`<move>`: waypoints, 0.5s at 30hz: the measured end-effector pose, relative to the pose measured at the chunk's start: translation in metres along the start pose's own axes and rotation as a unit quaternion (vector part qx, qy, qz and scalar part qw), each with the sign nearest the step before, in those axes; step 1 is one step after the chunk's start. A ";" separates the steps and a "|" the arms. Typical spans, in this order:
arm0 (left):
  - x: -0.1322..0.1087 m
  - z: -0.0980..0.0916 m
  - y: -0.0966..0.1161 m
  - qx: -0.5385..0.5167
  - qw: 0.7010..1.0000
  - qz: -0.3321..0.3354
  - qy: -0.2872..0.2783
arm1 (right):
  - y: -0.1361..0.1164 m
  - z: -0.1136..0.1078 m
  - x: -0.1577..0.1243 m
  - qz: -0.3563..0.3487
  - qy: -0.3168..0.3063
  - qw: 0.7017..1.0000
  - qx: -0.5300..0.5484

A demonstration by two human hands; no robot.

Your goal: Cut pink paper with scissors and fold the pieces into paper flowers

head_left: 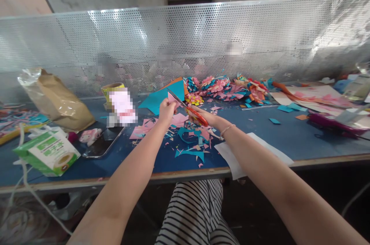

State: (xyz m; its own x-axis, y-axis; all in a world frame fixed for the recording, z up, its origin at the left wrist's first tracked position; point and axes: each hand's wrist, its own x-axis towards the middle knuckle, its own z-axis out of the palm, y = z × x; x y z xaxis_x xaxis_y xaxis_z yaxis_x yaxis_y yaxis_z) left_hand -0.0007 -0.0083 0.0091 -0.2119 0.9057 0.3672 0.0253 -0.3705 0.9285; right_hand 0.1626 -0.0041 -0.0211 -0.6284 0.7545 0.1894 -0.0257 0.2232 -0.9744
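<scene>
I see paper scraps littering the blue surface beneath both hands. A phone lies left and paper flowers lie far. My left hand pinches a pink paper piece. My right hand grips scissors, blades against that piece.

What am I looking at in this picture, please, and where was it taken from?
There is one picture, from a camera worn on the person's head, looking down at their own bare arms. The left hand pinches a pink paper piece; the right hand holds orange-handled scissors, blades at that paper. Below, on the blue table, lie paper scraps; behind them is a heap of paper flowers. To the left are a phone, a green-and-white carton and a brown bag.
</scene>
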 end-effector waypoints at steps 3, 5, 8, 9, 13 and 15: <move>0.000 0.000 0.000 -0.005 1.000 0.000 -0.003 | 0.002 -0.002 0.001 -0.004 0.001 1.000 -0.016; 0.001 0.000 -0.001 -0.005 1.000 -0.002 -0.002 | 0.005 -0.003 0.002 -0.011 0.004 1.000 -0.028; 0.001 0.001 -0.002 -0.001 1.000 -0.008 0.005 | 0.007 -0.004 0.004 -0.021 0.010 0.999 -0.042; 0.002 0.001 -0.002 -0.001 1.000 -0.014 0.007 | 0.008 -0.004 0.004 -0.023 0.010 0.999 -0.046; 0.001 0.002 0.000 -0.012 0.999 -0.037 0.010 | 0.006 -0.001 0.003 -0.023 0.013 0.998 -0.059; 0.000 0.002 0.001 -0.018 0.999 -0.042 0.004 | 0.005 -0.001 0.002 -0.024 0.018 0.997 -0.065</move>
State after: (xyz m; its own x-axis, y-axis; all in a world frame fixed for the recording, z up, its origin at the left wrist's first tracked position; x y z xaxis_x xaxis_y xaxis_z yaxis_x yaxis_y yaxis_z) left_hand 0.0009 -0.0082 0.0097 -0.2197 0.9321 0.2878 -0.0276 -0.3008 0.9533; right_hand 0.1613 -0.0007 -0.0258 -0.6009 0.7617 0.2424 0.0477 0.3369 -0.9403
